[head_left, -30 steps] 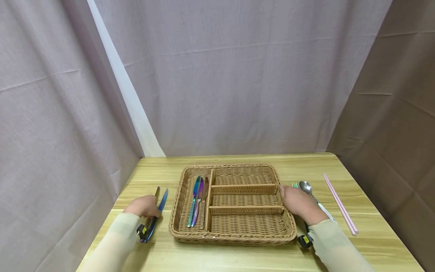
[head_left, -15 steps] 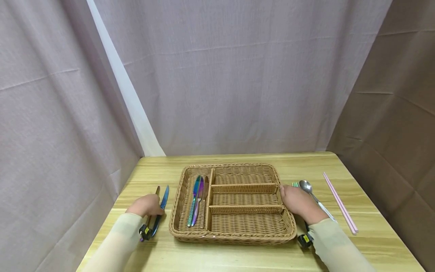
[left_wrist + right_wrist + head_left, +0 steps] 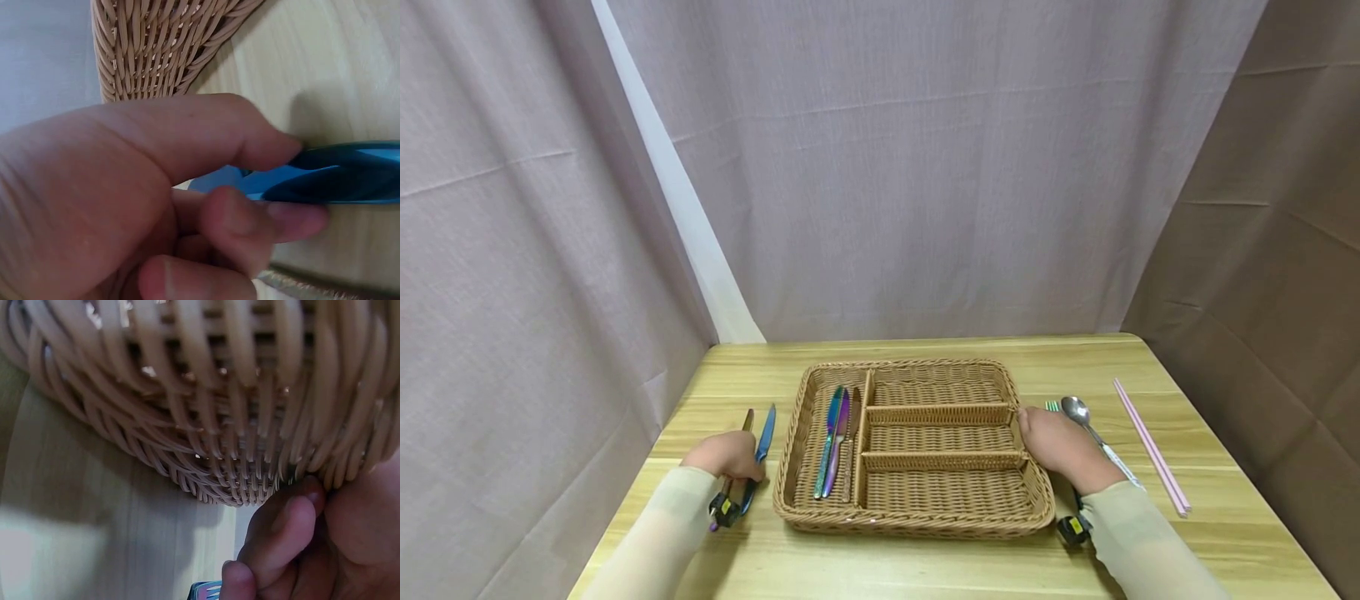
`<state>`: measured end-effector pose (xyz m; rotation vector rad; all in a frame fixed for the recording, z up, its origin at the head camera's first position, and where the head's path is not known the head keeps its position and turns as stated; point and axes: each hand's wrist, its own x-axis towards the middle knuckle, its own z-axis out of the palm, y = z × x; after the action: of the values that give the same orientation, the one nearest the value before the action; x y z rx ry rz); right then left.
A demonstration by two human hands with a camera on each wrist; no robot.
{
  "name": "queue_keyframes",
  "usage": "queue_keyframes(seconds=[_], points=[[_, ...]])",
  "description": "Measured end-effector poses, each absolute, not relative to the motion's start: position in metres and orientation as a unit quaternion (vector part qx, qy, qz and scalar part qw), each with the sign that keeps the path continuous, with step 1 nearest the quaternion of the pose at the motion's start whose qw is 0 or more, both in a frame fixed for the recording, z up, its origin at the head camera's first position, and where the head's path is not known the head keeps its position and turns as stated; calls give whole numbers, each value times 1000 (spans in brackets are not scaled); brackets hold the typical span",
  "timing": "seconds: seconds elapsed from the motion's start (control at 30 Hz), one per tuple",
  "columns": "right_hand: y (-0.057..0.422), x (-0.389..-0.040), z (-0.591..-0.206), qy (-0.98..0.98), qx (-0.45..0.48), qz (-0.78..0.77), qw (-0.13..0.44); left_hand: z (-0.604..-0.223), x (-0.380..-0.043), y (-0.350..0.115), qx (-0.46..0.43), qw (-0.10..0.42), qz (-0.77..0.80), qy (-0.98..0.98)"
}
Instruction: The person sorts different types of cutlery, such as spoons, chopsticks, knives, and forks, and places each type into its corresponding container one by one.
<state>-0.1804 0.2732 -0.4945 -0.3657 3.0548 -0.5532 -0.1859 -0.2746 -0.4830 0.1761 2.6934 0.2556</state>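
Observation:
In the head view my left hand [image 3: 724, 457] is over the table, left of the wicker basket [image 3: 917, 525]. Its thumb and finger pinch a shiny blue table knife [image 3: 767, 433], whose blade points away from me. The left wrist view shows the handle of that blue knife [image 3: 356, 178] at the fingertips. Another knife, with a brownish blade [image 3: 748, 419], lies partly hidden under the same hand. My right hand [image 3: 1063, 450] grips the basket's right rim, thumb on top and fingers curled beneath, as the right wrist view shows against the woven wall [image 3: 206, 394].
Several compartments divide the basket; its left one holds a teal knife [image 3: 829, 442], a purple knife [image 3: 837, 450] and a copper knife [image 3: 852, 442]. Right of it lie a green fork [image 3: 1052, 407], a spoon [image 3: 1075, 410] and pink chopsticks [image 3: 1150, 446]. Curtains [image 3: 925, 208] surround the wooden table [image 3: 850, 571].
My left hand has shifted slightly to the right, and the blue knife has slid a little forward and right with it. The right hand and basket have stayed in place.

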Motion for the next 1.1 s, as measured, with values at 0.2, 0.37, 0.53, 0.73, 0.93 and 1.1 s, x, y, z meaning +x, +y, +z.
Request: queue_keyframes(seconds=[0.2,0.37,0.53,0.73,0.93,1.1], points=[[279,-184,-502,977,-126,-172,-4,-487,-187,-270,41,190,109,975],[274,-180,-494,978,-113,-174,11,-489,-186,-268,29,163,119,979],[271,-180,-491,980,-112,-162,9,-490,-191,-270,25,152,135,979],[270,-180,-489,979,-112,-167,14,-501,-210,-283,45,141,157,976],[270,-181,-488,979,-115,-167,15,-468,-198,-268,26,129,134,982],[269,-180,-487,979,-115,-168,19,-458,-201,-262,21,119,138,983]])
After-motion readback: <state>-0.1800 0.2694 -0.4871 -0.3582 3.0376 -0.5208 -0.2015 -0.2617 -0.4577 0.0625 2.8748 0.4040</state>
